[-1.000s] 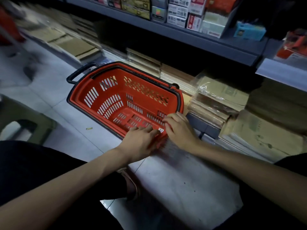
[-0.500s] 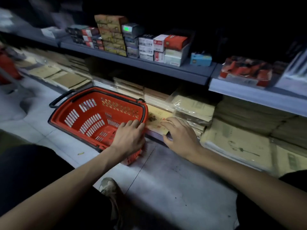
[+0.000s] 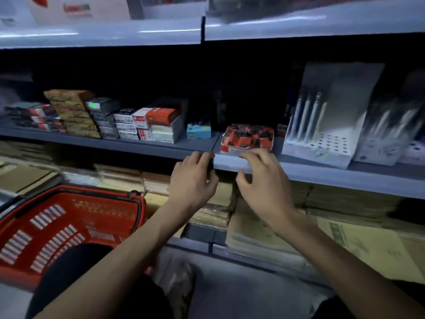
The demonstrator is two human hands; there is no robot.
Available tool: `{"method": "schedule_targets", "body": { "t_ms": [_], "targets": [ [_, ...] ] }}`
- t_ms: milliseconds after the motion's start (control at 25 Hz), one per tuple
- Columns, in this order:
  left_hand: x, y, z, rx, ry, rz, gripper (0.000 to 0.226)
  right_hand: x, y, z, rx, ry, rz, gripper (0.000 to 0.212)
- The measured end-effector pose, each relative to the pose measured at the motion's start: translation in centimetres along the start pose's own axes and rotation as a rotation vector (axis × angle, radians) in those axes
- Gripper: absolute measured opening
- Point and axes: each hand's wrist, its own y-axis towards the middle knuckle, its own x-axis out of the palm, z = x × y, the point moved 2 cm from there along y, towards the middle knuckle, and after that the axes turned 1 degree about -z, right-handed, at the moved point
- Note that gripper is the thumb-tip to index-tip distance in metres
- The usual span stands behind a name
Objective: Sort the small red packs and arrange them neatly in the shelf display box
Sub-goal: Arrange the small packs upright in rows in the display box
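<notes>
On the grey shelf (image 3: 200, 142), just right of its seam, sat the display box (image 3: 226, 148), heaped with jumbled small red-and-black packs (image 3: 246, 134). Left hand (image 3: 193, 180) and right hand (image 3: 264, 180) hovered at the shelf's edge, fingers loosely spread, holding nothing. Right fingertips hid the box's front lip; the pack print blurred.

Bare arms and black clothing in view here.
Left hand (image 3: 193, 180) and right hand (image 3: 264, 183) are both uncovered, and each forearm runs bare from the wrist right back to the bottom of the view. Under the left arm sits plain black fabric (image 3: 69, 279), matte and unmarked, covering a leg. There's a second dark patch of cloth (image 3: 368, 305) beneath the right arm, too dim to show its cut or seams.
</notes>
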Motion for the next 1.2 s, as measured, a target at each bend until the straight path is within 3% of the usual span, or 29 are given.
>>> {"method": "schedule_targets", "body": {
  "t_ms": [120,280,520,720,960,1080,1200],
  "targets": [
    [1.7,3.0,1.2,0.046,-0.077,0.045,0.034,-1.5,2.5,2.6,0.085,-0.092,0.052,0.036],
    [2.7,6.3,1.5,0.042,-0.165,0.088,0.026,-1.4,5.0,4.8,0.155,-0.226,-0.04,0.024],
    [2.3,7.9,-0.1,0.156,-0.157,0.008,0.021,-2.0,5.6,5.2,0.109,-0.221,-0.136,0.005],
    [1.0,7.7,0.4,0.248,-0.158,0.02,0.015,-3.4,5.2,5.1,0.092,-0.227,-0.172,0.006],
    [1.2,8.7,-0.8,0.041,-0.494,0.055,0.005,-4.3,7.0,3.4,0.114,-0.142,-0.159,0.005],
    [1.7,11.5,-1.2,-0.081,-0.554,0.063,0.01,-4.2,10.6,1.5,0.1,-0.057,-0.134,0.003],
    [3.0,13.3,-1.4,-0.167,-0.63,0.035,0.013,-2.2,15.1,1.0,0.129,-0.088,-0.169,0.023]
  ]
}}
